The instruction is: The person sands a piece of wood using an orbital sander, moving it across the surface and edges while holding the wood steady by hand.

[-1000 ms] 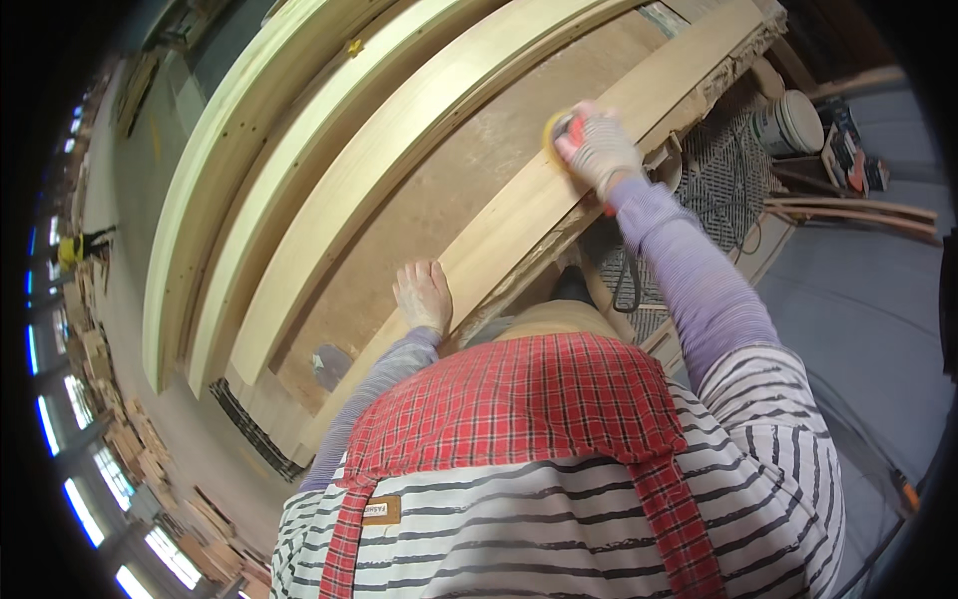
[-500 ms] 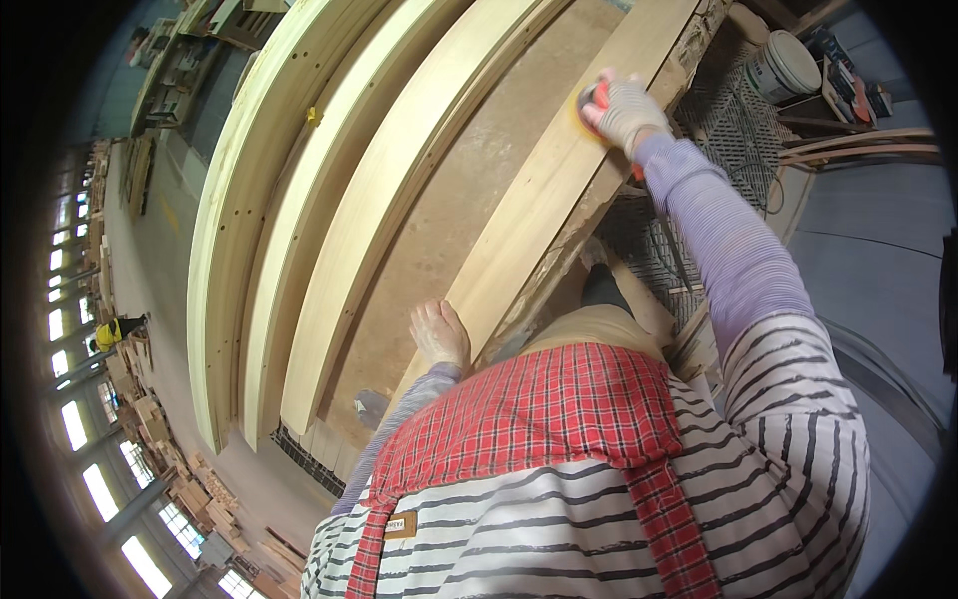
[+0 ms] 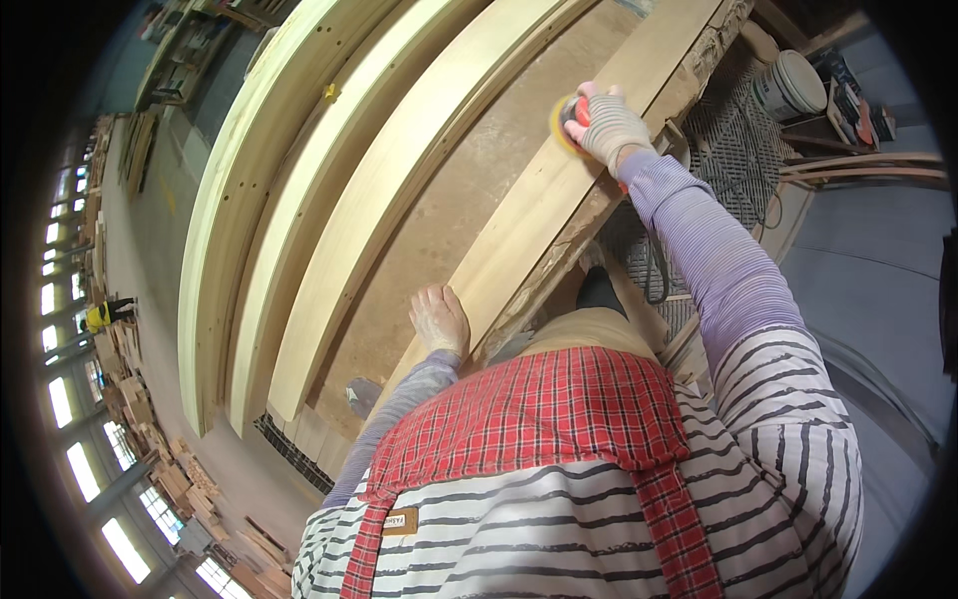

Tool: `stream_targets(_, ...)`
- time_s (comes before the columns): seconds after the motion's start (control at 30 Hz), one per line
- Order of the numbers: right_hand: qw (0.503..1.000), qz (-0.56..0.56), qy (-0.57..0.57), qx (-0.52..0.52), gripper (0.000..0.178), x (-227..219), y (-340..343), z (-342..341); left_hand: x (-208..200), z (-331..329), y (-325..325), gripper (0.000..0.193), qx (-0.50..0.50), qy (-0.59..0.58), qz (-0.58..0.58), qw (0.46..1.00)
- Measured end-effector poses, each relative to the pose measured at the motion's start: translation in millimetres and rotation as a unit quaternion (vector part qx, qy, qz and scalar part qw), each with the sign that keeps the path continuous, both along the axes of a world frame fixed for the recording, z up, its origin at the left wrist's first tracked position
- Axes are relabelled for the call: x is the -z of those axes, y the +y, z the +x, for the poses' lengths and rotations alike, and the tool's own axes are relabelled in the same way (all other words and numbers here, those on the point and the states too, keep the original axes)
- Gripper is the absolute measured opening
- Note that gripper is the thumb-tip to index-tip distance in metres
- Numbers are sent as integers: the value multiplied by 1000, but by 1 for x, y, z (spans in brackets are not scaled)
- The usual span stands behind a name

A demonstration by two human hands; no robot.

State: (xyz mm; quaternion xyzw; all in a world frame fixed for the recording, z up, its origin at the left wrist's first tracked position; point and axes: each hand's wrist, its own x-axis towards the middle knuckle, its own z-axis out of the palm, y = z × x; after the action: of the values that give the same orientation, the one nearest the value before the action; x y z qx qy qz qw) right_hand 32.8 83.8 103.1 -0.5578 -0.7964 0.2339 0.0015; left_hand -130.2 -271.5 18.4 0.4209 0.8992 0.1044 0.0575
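Observation:
A pale wooden plank point(image 3: 529, 225) lies slantwise before me, running from my waist up to the far right. My right hand point(image 3: 611, 128), in a light glove, is wrapped round a red hand-held sander point(image 3: 567, 126) with a yellow pad. The sander is over the plank, reaching past its far-left edge, and the pad's underside is hidden. Dusty with pale powder, my left hand point(image 3: 439, 319) lies flat on the plank's near end, fingers stretched out and holding nothing.
Several curved wooden beams point(image 3: 369, 220) stand left of the plank on a brown board point(image 3: 454, 200). A white bucket point(image 3: 790, 84) is at the upper right, near a dark grid mat point(image 3: 733, 130) and a cable. Far left, a person in yellow point(image 3: 100, 316) is by stacked timber point(image 3: 165, 439).
My right hand has moved the sander left and slightly nearer, to the plank's far-left edge. My left hand keeps about the same place. The whole view has shifted slightly.

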Motion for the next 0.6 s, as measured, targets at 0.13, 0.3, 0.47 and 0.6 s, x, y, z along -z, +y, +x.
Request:
stream_targets(0.13,1000,3,11,8,53,0,-1,-3,1,-1,-1,20,3,5,13,1000)
stream_targets(0.3,999,-3,-15,-49,53,-8,-19,-16,3,-1,-3,20,-3,7,10,1000)
stream_targets(0.47,1000,15,-14,24,57,3,24,-7,5,-1,-2,19,-4,4,28,1000)
stream_targets(0.6,998,25,27,52,60,-6,22,-16,4,-2,1,18,-2,2,27,1000)
